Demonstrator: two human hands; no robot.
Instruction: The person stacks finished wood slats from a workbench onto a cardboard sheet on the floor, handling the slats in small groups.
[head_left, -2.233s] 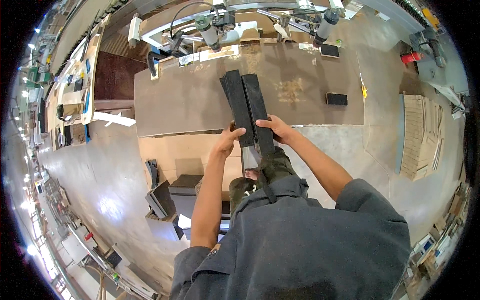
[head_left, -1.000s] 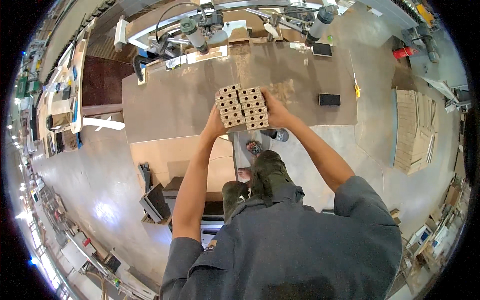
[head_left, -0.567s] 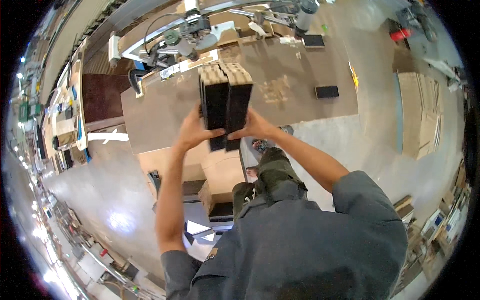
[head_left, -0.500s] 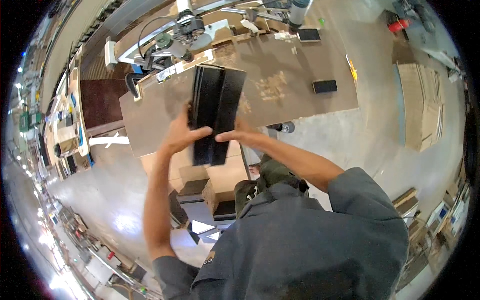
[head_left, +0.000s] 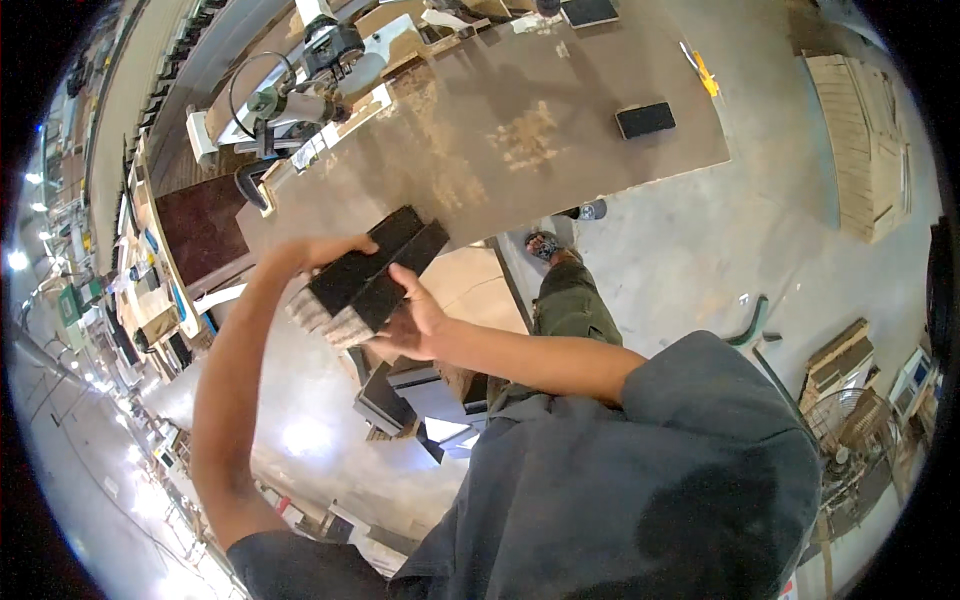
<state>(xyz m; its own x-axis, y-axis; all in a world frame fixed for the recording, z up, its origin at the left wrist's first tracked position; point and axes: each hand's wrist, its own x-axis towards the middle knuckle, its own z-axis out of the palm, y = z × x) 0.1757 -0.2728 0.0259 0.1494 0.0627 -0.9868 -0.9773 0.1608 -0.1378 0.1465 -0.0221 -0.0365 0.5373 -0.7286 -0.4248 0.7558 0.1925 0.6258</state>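
Note:
Both hands hold a bundle of black-faced boards (head_left: 366, 268) tilted in front of my body, just off the near left edge of the brown worktable (head_left: 590, 160). Two black faces lie side by side with a seam between them. Pale, layered ends show at the lower left. My left hand (head_left: 322, 254) grips the far left side, its thumb on the edge, its other fingers mostly hidden. From the near side my right hand (head_left: 420, 325) wraps the bundle, thumb on top and palm against the edge. A separate black block (head_left: 645, 120) lies on the worktable to the right.
A grey-green machine (head_left: 300, 105) and a black clamp (head_left: 252, 186) stand along the table's far left. A yellow cutter (head_left: 704, 72) lies near the right end. Below are a cardboard box (head_left: 470, 285) and dark boxes (head_left: 385, 398). Flat cardboard (head_left: 868, 150) is stacked on the floor at right.
The bundle has swung from nearly upright to slanting, moved toward the left and off the table, and now shows its pale ends. My body has turned, and my right hand has shifted lower on the bundle.

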